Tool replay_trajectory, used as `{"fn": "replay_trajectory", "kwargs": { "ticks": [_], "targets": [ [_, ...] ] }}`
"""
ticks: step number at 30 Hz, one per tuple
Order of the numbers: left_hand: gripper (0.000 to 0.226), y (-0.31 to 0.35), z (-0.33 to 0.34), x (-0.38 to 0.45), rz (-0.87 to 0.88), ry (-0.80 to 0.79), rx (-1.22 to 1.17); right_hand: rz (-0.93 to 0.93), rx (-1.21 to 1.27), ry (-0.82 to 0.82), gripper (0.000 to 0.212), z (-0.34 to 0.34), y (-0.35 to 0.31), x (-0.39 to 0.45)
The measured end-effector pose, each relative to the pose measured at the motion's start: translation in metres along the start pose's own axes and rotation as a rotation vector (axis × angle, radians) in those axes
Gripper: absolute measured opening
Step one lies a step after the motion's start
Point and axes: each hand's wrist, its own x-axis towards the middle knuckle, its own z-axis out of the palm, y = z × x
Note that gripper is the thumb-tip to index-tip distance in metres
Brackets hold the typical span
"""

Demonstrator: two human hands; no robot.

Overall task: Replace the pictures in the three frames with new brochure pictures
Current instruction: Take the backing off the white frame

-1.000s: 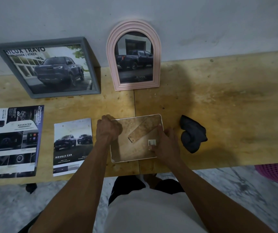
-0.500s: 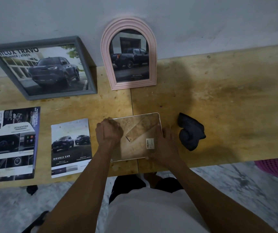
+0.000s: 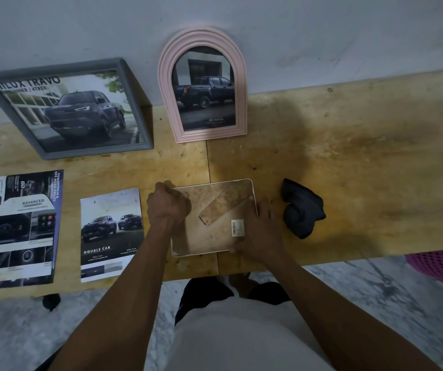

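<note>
The face-down third frame (image 3: 212, 218) is gripped as before: curled left hand (image 3: 168, 206) at its left edge, right hand (image 3: 262, 232) clasping its right. Nothing is seen opened since a second ago, so the backing seems unreleased; the Double Cab brochure (image 3: 112, 234) lies left of it.

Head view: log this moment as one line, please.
third frame face-down on table | left hand curled at its left edge | right hand grips right edge | grey frame, pink frame filled
</note>
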Motion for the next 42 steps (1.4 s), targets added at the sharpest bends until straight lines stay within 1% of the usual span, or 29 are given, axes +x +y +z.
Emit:
{"fn": "replay_trajectory", "kwargs": {
  "ticks": [2, 5, 8, 11, 16, 19, 21, 23, 27, 31, 33, 37, 40, 42],
  "targets": [
    [0.05, -0.002, 0.001, -0.006, 0.016, 0.043, 0.018, -0.004, -0.005, 0.008, 0.138, 0.001, 0.001, 0.0],
    [0.051, -0.002, 0.0, -0.012, 0.079, 0.138, 0.111, -0.001, -0.001, 0.004, 0.141, 0.002, 0.001, 0.002],
    [0.052, -0.004, -0.004, -0.009, 0.117, 0.134, 0.083, 0.013, 0.006, -0.014, 0.143, 0.003, 0.001, 0.003],
    [0.052, -0.005, -0.006, -0.006, 0.115, 0.129, 0.027, 0.012, -0.002, -0.013, 0.143, 0.003, 0.001, 0.003],
    [0.049, -0.011, -0.007, -0.009, -0.005, 0.038, -0.118, -0.002, -0.01, -0.021, 0.14, 0.001, 0.0, 0.001],
    [0.03, -0.016, -0.011, -0.012, -0.099, -0.023, -0.183, -0.003, -0.018, -0.016, 0.138, 0.001, 0.0, 0.001],
    [0.03, -0.019, -0.012, -0.016, -0.127, -0.027, -0.207, -0.01, -0.016, -0.008, 0.137, 0.002, 0.0, 0.0],
    [0.029, -0.026, -0.008, -0.025, -0.129, -0.046, -0.229, 0.0, -0.003, -0.004, 0.136, 0.001, -0.001, 0.0],
    [0.033, -0.044, 0.002, -0.046, -0.061, -0.047, -0.166, 0.023, 0.023, -0.02, 0.137, -0.001, -0.002, 0.001],
    [0.041, -0.049, 0.002, -0.039, -0.11, -0.104, -0.078, 0.018, 0.018, -0.028, 0.139, -0.002, -0.002, 0.002],
    [0.045, -0.048, -0.002, -0.035, -0.105, -0.123, -0.034, 0.02, 0.015, -0.039, 0.14, -0.001, -0.002, 0.003],
    [0.05, -0.05, -0.007, -0.028, -0.091, -0.15, -0.09, 0.016, -0.02, -0.059, 0.143, -0.001, 0.0, 0.003],
    [0.041, -0.053, -0.008, -0.027, -0.1, -0.156, -0.114, 0.022, 0.024, -0.056, 0.143, -0.002, 0.002, 0.003],
    [0.034, -0.059, -0.008, -0.026, -0.134, -0.173, -0.176, 0.016, 0.073, -0.046, 0.142, -0.003, 0.004, 0.003]
  ]
}}
